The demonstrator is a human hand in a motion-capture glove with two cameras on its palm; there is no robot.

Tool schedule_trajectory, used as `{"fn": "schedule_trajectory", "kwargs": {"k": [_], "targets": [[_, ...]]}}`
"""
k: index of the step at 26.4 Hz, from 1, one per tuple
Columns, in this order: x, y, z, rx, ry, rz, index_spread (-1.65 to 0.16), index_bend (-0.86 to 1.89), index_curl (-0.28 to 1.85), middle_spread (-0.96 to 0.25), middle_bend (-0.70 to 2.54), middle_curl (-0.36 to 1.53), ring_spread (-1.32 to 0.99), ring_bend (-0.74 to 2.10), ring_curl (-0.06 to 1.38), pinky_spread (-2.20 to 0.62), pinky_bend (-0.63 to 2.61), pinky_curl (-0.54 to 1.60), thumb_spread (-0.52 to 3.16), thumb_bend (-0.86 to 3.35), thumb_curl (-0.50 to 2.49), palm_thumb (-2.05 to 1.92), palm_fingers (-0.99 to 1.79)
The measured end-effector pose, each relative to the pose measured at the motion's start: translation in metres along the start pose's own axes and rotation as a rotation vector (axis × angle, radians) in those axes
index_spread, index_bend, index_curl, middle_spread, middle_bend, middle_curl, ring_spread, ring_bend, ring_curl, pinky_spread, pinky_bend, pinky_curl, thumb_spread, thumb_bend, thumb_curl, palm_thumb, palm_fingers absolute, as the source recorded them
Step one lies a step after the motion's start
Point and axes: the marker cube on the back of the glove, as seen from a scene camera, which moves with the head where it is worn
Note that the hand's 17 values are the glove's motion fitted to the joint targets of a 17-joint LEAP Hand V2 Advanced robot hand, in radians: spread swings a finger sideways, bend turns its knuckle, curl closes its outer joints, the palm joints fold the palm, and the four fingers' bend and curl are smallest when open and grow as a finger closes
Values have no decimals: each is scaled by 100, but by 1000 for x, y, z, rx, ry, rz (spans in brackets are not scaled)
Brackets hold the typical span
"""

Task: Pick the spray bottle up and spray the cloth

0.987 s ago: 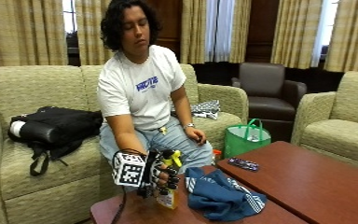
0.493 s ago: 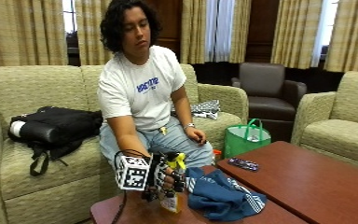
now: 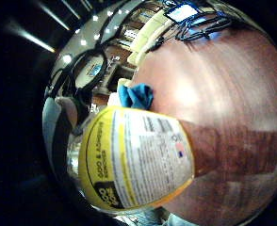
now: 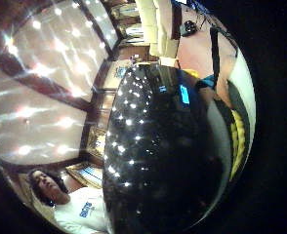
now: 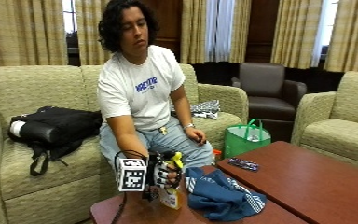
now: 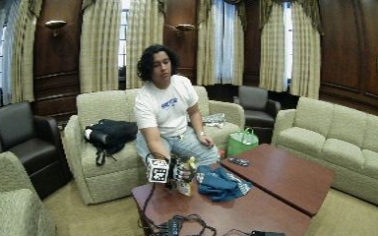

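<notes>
In the outside view my gloved right hand (image 5: 162,173) grips a spray bottle (image 5: 170,197) around its neck, over the near left end of the brown table (image 5: 328,186). The bottle has a yellow trigger (image 5: 177,158) and a yellow and white label (image 3: 134,160). It stands about upright, its base at or just above the tabletop. A crumpled blue cloth (image 5: 222,196) with white stripes lies on the table right beside the bottle, also seen as the blue cloth (image 3: 136,95) in the palm view. The wide view shows the hand (image 6: 176,172), bottle (image 6: 188,184) and cloth (image 6: 220,183).
The person sits on a sofa, bare left hand (image 5: 197,136) on a thigh. A small dark device (image 5: 244,164) lies on the second table. A green bag (image 5: 247,140) stands on the floor and a black backpack (image 5: 55,128) on the sofa. Cables (image 6: 182,226) cover the table's near end.
My right hand, still holding the bottle, has shifted slightly toward the blue cloth. The cloth has not moved.
</notes>
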Motion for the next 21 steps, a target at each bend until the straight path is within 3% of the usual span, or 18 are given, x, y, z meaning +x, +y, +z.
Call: {"fn": "schedule_trajectory", "kwargs": {"k": [5,10,21], "targets": [[-4,8,-6,122,8,-45,-27,30,37,-18,45,48,-18,61,44,-19,31,39,78,-1,50,88,148],[-20,18,-16,176,73,-287,-26,39,42,-19,51,51,-19,62,45,-23,34,40,64,-2,55,90,146],[-131,27,-69,55,320,-295,-24,46,49,-20,58,54,-19,66,47,-27,39,42,47,-2,64,88,141]]}}
